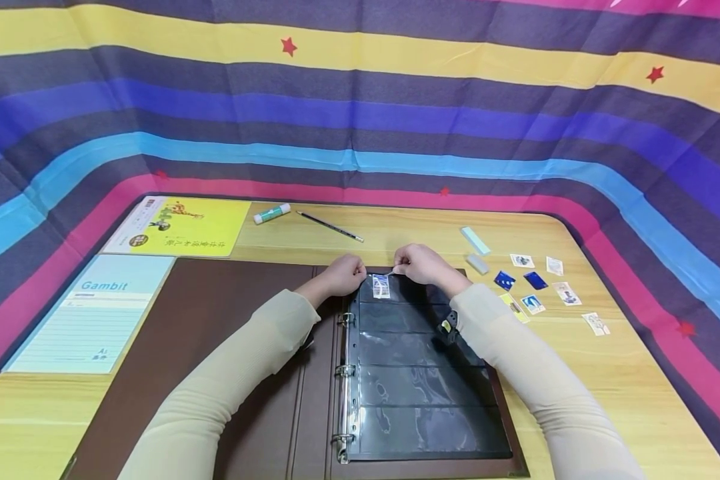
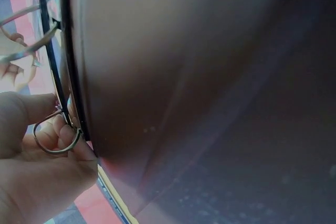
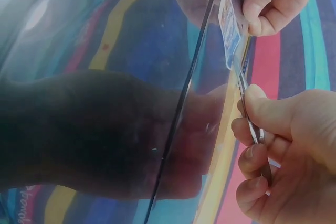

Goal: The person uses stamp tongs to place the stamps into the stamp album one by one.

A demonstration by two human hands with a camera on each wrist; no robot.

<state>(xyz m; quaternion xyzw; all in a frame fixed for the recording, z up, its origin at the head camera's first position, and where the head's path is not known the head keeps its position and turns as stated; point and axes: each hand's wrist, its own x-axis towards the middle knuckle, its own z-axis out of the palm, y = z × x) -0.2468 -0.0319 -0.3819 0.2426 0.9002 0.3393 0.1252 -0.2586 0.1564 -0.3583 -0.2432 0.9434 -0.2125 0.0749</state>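
Observation:
A brown ring binder [image 1: 234, 300] lies spread out, with a black stamp page [image 1: 426, 430] of clear pockets on its metal rings. In the top row, near the rings, sits a small blue-and-white stamp [image 1: 381, 287]. My left hand [image 1: 343, 275] pinches the page's top edge near the ring side. In the right wrist view, my right hand [image 3: 289, 145] grips metal tweezers [image 3: 251, 116], their tips at the edge of the stamp [image 3: 229, 27]. Close by a binder ring [image 2: 58, 150], the left fingers show in the left wrist view.
Several loose stamps [image 1: 533, 305] are scattered right of the binder, near a grey eraser [image 1: 477, 264] and a pale blue strip [image 1: 475, 241]. Behind lie a pencil [image 1: 330, 227] and glue stick [image 1: 272, 214]. A Gambit pad [image 1: 96, 320] and yellow book [image 1: 201, 227] lie left.

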